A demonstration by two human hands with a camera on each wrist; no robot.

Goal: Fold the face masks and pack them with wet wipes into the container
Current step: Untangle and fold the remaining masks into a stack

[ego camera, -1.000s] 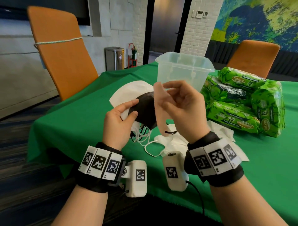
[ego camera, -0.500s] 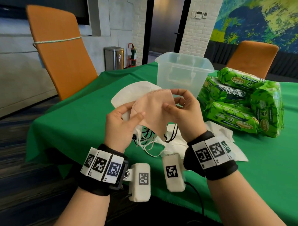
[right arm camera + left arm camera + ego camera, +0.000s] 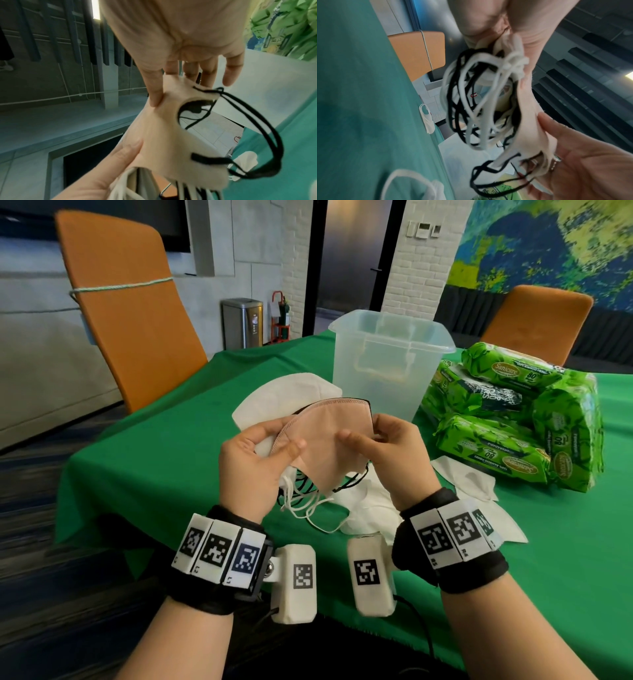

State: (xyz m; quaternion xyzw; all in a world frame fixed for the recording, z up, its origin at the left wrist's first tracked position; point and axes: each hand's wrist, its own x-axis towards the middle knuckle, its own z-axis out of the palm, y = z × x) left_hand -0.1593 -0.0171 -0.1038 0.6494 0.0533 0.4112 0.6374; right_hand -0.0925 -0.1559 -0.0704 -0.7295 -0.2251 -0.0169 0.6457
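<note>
Change: a second ago the right hand [image 3: 387, 453] held the pink mask [image 3: 322, 446] up edge-on, apart from the black one in the left hand [image 3: 253, 460] — now the pink mask lies flat over the front of the stack, covering the black mask.
Hands: both grasp the stack; each thumb presses on the pink face, fingers curled behind.
Stack: held above the worktop [image 3: 154, 419], in front of the container [image 3: 390, 364]; white and black ear loops [image 3: 471, 97] dangle beneath.
Meaning: the pink mask looks folded and gathered with the others — likely ready for packing.
Remaining: white masks [image 3: 476, 484] lie on the worktop; wet wipes [image 3: 513, 419] sit stacked right of the container.
</note>
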